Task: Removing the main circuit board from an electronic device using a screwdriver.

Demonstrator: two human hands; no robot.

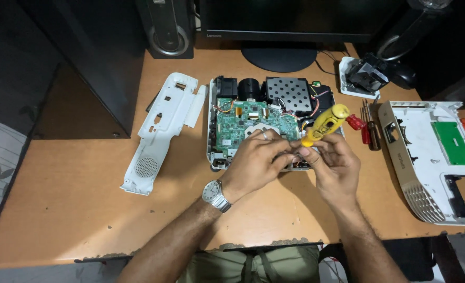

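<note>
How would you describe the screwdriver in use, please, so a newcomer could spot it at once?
Start at the opened device with the green circuit board, mid-desk below the monitor. At its right edge, the right hand holds a screwdriver. Its handle is yellow; the spare screwdrivers lying further right have red handles.

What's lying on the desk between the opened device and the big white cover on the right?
Two red-handled screwdrivers lie there, between the opened device and the white cover, seen in the head view.

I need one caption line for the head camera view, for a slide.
Both hands, left hand and right hand holding a yellow screwdriver, work over an opened device's green circuit board.
</note>
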